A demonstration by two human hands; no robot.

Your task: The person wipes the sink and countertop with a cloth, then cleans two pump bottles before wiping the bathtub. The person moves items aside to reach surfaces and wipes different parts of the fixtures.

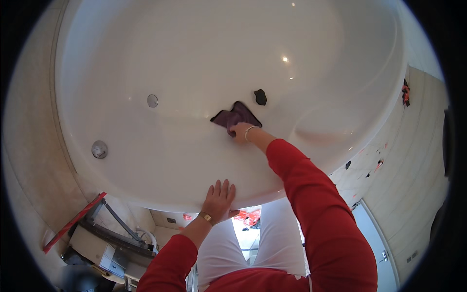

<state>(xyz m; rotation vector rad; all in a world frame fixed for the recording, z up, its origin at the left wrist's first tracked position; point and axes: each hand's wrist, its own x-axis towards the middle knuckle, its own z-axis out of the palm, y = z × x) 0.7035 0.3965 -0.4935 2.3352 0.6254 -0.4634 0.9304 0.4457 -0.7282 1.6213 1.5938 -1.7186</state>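
A white bathtub (175,153) spreads out before me. My right hand (240,132), with a bracelet at the wrist, grips a dark purple cloth (239,115) with black edging against the tub's inner surface. Just beyond the cloth lies a small dark piece (260,97) of unclear material. My left hand (218,200), wearing a wristwatch, rests on the tub's near rim with its fingers apart and nothing held. A round metal drain cover (152,100) is to the left of the cloth, and a round chrome overflow fitting (99,149) sits farther left.
At the lower left are a red strip (74,223) and a small cabinet with drawers (113,263). Tiled walls flank the tub. Red and black scraps (380,163) are at the right, above a pale door (375,248). More red material (248,218) shows below the near rim.
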